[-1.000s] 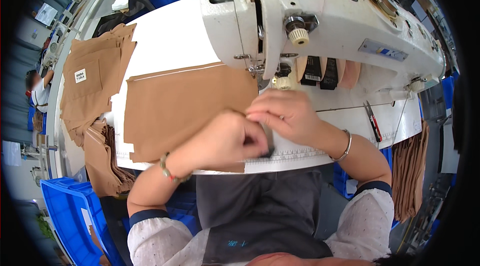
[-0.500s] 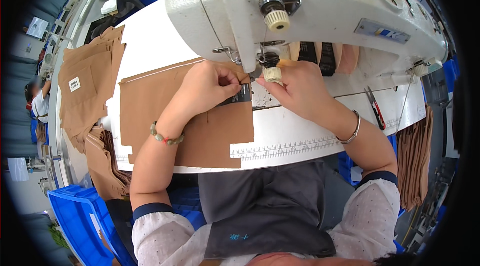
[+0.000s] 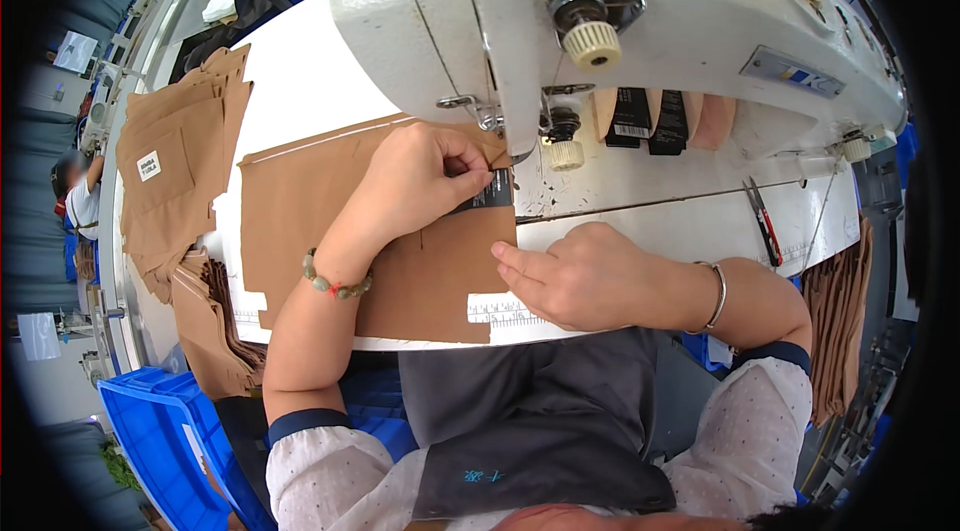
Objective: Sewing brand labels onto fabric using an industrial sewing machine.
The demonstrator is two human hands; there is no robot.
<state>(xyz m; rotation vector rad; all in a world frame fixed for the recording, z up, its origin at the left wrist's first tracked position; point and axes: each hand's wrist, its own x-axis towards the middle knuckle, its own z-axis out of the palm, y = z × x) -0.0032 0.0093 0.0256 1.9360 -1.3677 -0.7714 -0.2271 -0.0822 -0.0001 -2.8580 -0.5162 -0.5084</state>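
Note:
A flat brown fabric piece (image 3: 320, 221) lies on the white table under the sewing machine's needle end, with a white line along its far edge. My left hand (image 3: 420, 176) is closed, thumb and fingertips pinched together on a black label (image 3: 492, 193) on the fabric, beside the presser foot (image 3: 518, 157). The label shows only in part, past the fingers. My right hand (image 3: 585, 276) is closed at the fabric's right edge, its thumb and forefinger on that edge and the other fingers curled in.
A white sewing machine (image 3: 680, 21) spans the far side. Black labels (image 3: 630, 116) lie beneath its arm. Red-and-black thread snips (image 3: 765, 221) rest at the right. Brown pieces (image 3: 170, 171) are stacked at the left, more brown fabric (image 3: 835, 321) hangs at the right. A blue crate (image 3: 165, 431) stands lower left.
My right hand has left the needle area and come nearer, down to the fabric's right edge. My left hand stays at the label. The machine appears slightly shifted right in the view.

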